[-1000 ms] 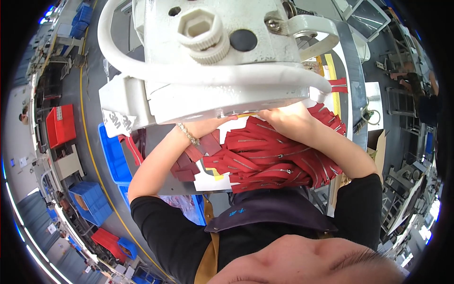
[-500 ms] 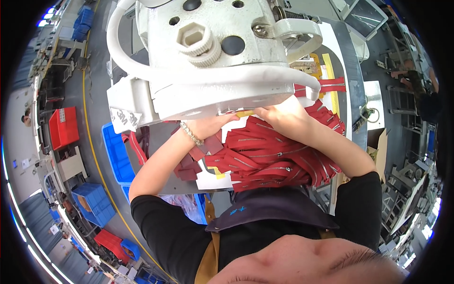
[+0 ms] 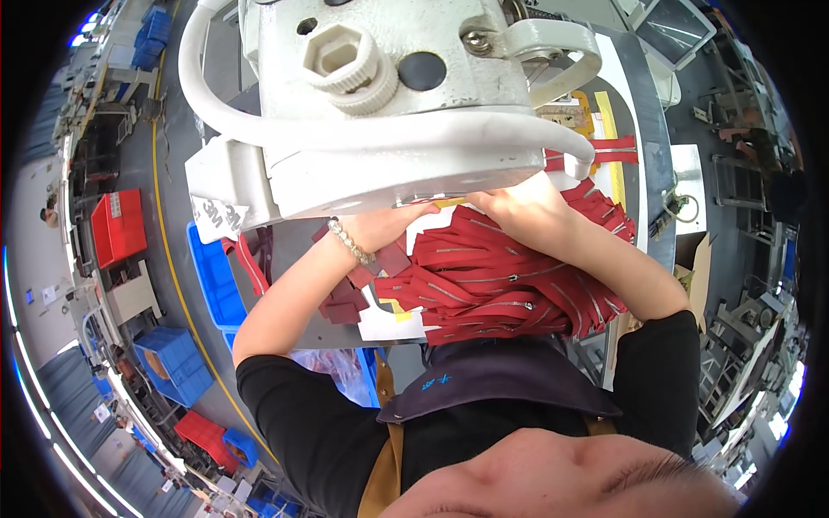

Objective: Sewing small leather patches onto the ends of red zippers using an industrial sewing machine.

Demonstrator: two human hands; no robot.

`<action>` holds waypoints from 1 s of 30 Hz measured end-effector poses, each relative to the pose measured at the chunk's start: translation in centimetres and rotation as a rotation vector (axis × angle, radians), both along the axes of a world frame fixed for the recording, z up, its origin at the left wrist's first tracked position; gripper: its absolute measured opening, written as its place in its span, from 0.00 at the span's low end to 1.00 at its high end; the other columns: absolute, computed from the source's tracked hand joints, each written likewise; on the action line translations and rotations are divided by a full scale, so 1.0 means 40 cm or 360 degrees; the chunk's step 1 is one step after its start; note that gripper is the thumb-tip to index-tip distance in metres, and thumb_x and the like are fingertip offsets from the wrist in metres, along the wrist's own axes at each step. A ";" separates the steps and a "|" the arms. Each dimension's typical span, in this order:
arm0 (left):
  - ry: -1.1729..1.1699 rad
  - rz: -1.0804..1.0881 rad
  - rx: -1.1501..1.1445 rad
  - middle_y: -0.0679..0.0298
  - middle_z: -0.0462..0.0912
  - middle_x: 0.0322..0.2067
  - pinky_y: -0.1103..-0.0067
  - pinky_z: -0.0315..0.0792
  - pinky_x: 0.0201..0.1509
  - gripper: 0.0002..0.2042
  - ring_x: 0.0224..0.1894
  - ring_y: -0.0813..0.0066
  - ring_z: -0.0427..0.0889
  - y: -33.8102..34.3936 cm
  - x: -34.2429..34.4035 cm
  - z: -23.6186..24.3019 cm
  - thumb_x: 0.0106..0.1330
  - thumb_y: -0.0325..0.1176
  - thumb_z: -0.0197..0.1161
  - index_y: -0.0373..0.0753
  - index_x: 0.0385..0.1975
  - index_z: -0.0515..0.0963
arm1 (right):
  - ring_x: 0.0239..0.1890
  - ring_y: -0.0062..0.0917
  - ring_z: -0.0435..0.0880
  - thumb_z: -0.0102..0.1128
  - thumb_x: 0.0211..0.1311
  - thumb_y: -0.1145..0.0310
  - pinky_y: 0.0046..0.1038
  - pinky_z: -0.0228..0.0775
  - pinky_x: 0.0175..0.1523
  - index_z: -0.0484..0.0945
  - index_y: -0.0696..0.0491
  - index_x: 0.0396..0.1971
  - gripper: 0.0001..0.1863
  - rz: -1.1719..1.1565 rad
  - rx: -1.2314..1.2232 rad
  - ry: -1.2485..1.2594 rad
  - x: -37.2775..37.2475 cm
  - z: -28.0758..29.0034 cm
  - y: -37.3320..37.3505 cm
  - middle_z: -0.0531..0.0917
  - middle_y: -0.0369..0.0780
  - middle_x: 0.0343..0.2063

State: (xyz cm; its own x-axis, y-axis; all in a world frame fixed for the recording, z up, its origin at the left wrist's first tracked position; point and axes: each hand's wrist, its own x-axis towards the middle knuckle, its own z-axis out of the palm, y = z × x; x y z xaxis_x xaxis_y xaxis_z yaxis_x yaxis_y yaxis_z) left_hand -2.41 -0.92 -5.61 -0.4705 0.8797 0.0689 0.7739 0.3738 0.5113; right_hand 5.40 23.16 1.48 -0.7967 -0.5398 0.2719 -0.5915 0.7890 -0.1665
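Observation:
A white sewing machine head (image 3: 397,160) fills the top middle and covers much of the work under it. My left hand (image 3: 380,229), with a beaded bracelet at its wrist, reaches under the machine's near edge from the left; its fingers are mostly hidden. From the other side my right hand (image 3: 518,209) comes in, its fingertips also mostly out of sight at that edge. A small yellow strip shows between the two hands. A large heap of red zippers (image 3: 492,281) lies just below my right hand and forearm. Beside my left wrist are dark red fabric pieces (image 3: 345,302).
Blue bins (image 3: 216,276) stand to the left of the table, one holding clear plastic below it. A red crate (image 3: 117,229) sits across the aisle. More red zipper tape (image 3: 615,151) lies at the far right, near a yellow strip (image 3: 611,129). An open cardboard box (image 3: 693,263) is at the right.
The machine sits slightly farther left and larger in the picture, as the view has shifted a little. Both hands stay at its near edge with almost no visible movement.

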 end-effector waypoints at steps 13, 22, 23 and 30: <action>0.0145 -0.0039 -0.0080 0.65 0.79 0.49 0.73 0.74 0.47 0.19 0.49 0.70 0.78 0.004 0.037 0.141 0.59 0.34 0.61 0.44 0.52 0.74 | 0.38 0.27 0.77 0.57 0.45 0.72 0.28 0.68 0.45 0.78 0.52 0.31 0.10 0.0050 -0.0023 -0.0002 -0.007 -0.024 0.006 0.79 0.34 0.41; 0.0568 0.0266 -0.0103 0.69 0.78 0.46 0.71 0.63 0.54 0.23 0.47 0.72 0.75 0.028 0.080 0.133 0.57 0.42 0.62 0.48 0.54 0.73 | 0.38 0.27 0.77 0.58 0.45 0.72 0.28 0.69 0.44 0.78 0.52 0.32 0.11 0.0069 -0.0031 0.0016 -0.010 -0.030 0.007 0.80 0.35 0.42; 0.0605 0.0285 -0.0168 0.70 0.78 0.45 0.71 0.63 0.53 0.24 0.46 0.73 0.75 0.036 0.081 0.129 0.56 0.44 0.63 0.49 0.54 0.73 | 0.38 0.27 0.77 0.58 0.45 0.72 0.28 0.69 0.44 0.78 0.53 0.33 0.11 0.0059 -0.0025 -0.0007 -0.010 -0.029 0.007 0.80 0.35 0.42; 0.0683 0.0308 -0.0245 0.74 0.77 0.44 0.70 0.63 0.52 0.25 0.45 0.76 0.76 0.052 0.081 0.096 0.52 0.47 0.65 0.51 0.52 0.74 | 0.37 0.27 0.77 0.58 0.45 0.72 0.29 0.69 0.43 0.78 0.52 0.32 0.10 0.0063 -0.0105 0.0018 -0.008 -0.023 0.006 0.80 0.35 0.40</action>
